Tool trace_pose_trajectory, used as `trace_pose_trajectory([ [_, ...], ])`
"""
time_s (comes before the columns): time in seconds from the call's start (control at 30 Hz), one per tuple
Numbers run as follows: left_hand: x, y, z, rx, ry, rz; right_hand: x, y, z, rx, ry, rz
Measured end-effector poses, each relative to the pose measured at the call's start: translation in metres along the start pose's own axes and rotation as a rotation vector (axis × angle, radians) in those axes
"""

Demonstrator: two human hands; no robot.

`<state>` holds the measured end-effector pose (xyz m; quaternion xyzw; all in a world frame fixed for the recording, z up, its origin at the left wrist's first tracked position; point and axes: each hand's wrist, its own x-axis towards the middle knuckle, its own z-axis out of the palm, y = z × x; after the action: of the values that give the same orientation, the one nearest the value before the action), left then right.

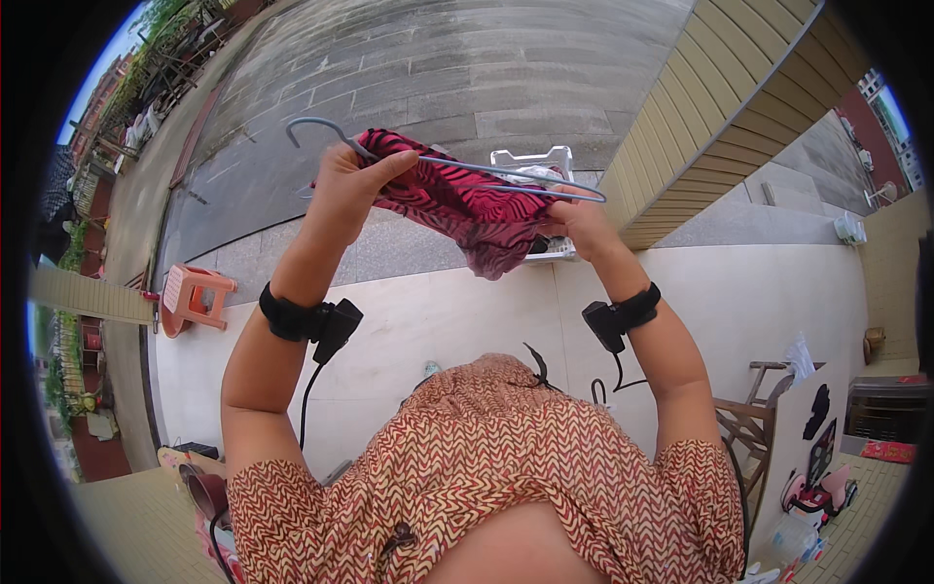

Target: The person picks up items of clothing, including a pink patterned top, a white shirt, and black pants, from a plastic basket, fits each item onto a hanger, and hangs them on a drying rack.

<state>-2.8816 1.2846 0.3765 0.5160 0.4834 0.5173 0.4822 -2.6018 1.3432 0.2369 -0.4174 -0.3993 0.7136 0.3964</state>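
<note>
A blue-grey wire clothes hanger [477,168] is held up in front of me, tilted, with its hook toward the left. A red and black patterned garment [462,209] hangs along it, its lower part loose and bunched. My left hand [350,185] is closed around the hanger near the hook, the thumb pressing along the wire and cloth. At the hanger's right end, my right hand [587,224] is closed on the garment's edge; its fingertips are partly hidden by the cloth and wire.
Behind the garment stands a white plastic crate [533,159] with things in it. A tiled pillar [715,117] rises at the right. A pink plastic stool [197,295] stands at the left, and a wooden chair [747,419] is at the lower right.
</note>
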Motion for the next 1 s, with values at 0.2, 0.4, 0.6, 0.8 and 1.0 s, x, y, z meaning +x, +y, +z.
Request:
trace_pose_trajectory([
  [0.2, -0.037, -0.056, -0.042, -0.069, 0.195, -0.089, 0.016, -0.009, 0.016, 0.191, -0.031, 0.002],
  [0.4, -0.068, -0.078, -0.120, 0.108, 0.285, -0.098, 0.046, -0.008, 0.105, -0.365, -0.062, -0.284],
  [0.6, -0.099, -0.102, -0.143, 0.329, 0.335, -0.038, 0.041, 0.012, 0.229, -0.547, -0.347, -0.279],
  [0.8, -0.128, -0.117, -0.175, -0.157, 0.547, -0.064, -0.025, 0.025, 0.336, -0.785, -1.134, -0.214],
  [1.0, -0.153, -0.084, -0.202, -0.175, 0.769, -0.115, 0.057, -0.022, 0.312, -1.161, -0.727, -1.137],
])
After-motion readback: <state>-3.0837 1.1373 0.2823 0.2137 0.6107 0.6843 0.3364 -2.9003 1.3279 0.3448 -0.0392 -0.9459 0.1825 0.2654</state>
